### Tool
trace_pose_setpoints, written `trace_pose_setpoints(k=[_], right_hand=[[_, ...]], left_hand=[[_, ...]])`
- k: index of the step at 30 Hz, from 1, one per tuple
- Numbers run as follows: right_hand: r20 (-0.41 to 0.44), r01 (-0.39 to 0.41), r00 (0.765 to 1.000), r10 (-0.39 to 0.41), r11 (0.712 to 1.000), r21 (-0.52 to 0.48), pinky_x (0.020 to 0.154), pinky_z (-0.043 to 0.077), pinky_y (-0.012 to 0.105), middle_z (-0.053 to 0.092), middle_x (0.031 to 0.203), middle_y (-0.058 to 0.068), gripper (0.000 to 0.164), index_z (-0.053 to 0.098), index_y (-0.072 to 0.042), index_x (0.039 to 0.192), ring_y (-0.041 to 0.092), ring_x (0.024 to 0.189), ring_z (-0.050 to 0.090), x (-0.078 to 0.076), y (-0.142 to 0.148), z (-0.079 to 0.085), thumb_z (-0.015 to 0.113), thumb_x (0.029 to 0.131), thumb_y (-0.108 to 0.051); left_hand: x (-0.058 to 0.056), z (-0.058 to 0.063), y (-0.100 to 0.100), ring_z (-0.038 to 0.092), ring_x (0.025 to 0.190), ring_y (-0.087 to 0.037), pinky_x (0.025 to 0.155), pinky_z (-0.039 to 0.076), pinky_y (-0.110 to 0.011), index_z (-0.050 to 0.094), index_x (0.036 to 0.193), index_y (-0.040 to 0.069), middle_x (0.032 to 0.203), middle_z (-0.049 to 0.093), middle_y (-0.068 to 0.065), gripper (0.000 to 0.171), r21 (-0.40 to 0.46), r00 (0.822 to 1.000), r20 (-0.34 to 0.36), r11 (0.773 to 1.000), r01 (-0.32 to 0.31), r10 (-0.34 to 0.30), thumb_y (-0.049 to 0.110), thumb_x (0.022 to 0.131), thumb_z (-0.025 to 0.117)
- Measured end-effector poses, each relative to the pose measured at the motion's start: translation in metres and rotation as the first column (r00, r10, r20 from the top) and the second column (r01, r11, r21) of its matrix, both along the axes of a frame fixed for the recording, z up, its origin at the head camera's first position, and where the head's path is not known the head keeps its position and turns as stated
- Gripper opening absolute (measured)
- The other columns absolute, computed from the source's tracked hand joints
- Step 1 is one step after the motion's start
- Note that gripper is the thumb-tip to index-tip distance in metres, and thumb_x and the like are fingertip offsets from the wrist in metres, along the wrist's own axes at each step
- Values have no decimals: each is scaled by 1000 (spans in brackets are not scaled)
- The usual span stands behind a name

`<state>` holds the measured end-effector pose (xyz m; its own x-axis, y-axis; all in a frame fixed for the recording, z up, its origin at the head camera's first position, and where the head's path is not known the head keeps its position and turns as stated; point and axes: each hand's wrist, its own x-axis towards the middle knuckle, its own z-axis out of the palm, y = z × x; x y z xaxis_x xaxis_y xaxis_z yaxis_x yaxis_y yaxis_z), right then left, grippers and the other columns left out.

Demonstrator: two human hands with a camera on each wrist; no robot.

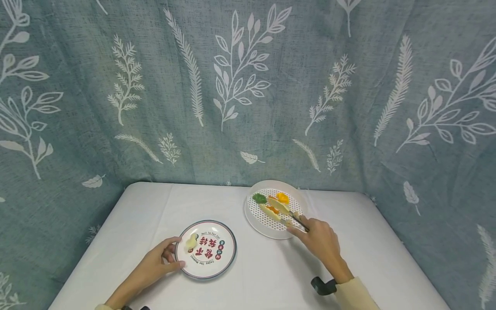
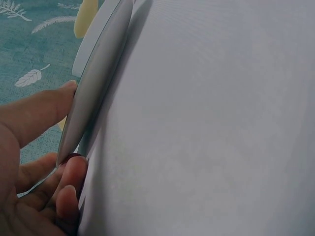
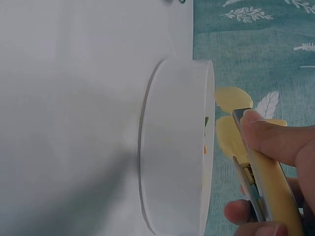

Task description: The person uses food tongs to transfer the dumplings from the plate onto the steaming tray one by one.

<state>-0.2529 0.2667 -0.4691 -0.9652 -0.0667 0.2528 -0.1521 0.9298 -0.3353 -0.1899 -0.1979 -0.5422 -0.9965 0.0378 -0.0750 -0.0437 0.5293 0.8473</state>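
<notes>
My left hand (image 1: pixel 156 265) holds the left rim of a white plate (image 1: pixel 218 269) with red printed characters and a dark edge. In the left wrist view the thumb lies on the rim's upper side and the fingers curl at its underside. A pale yellow piece (image 1: pixel 191 242) lies on the plate's left part. My right hand (image 1: pixel 319 241) grips metal tongs (image 3: pixel 270 182) with yellow handles and cream-yellow heads. The spread heads reach over a round white basket (image 1: pixel 257 224) with a perforated bottom, around an orange piece (image 1: pixel 273 209); contact cannot be told.
Inside the basket a green piece (image 1: pixel 259 198) lies at the left and a yellow piece (image 1: pixel 283 198) at the back. A white cloth covers the table (image 1: pixel 193 200). Behind it hangs a green curtain (image 1: pixel 232 150) with white leaf prints.
</notes>
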Motion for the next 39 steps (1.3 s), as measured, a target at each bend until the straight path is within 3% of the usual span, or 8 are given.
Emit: trace_pose_setpoints(k=[4, 21, 31, 39], right_hand=[[-10, -21, 1000, 21, 1000, -3, 49, 30, 32, 37, 63, -4, 70, 71, -10, 132, 15, 58, 38, 3, -9, 0, 80, 83, -58], [-68, -136, 988, 137, 991, 12, 46, 28, 26, 36, 61, -8, 65, 76, -14, 125, 8, 55, 33, 23, -52, -5, 86, 77, -55], [-119, -249, 960, 253, 967, 44, 46, 30, 22, 39, 60, -14, 62, 79, -16, 120, 2, 54, 32, 40, -87, -13, 85, 76, -58], [-61, -339, 937, 343, 939, 60, 46, 29, 22, 38, 62, -14, 61, 78, -20, 121, 1, 54, 30, 51, -113, -21, 77, 79, -65]], left_hand=[[0, 0, 0, 52, 83, -17, 67, 45, -27, 54, 145, 11, 105, 60, -1, 80, -3, 1000, 1, 1000, -1, 1, 28, 77, 92], [-1, -1, 1, 52, 83, -17, 67, 45, -27, 54, 145, 11, 105, 60, -1, 79, -10, 1000, 6, 1000, -11, 11, 27, 77, 92], [-1, -1, 1, 52, 83, -17, 66, 45, -27, 54, 145, 11, 105, 60, -1, 80, -18, 1000, 11, 1000, -18, 18, 27, 76, 92], [-1, -1, 1, 52, 84, -17, 66, 45, -27, 55, 145, 11, 105, 60, -1, 80, -24, 1000, 9, 999, -22, 22, 28, 76, 92]])
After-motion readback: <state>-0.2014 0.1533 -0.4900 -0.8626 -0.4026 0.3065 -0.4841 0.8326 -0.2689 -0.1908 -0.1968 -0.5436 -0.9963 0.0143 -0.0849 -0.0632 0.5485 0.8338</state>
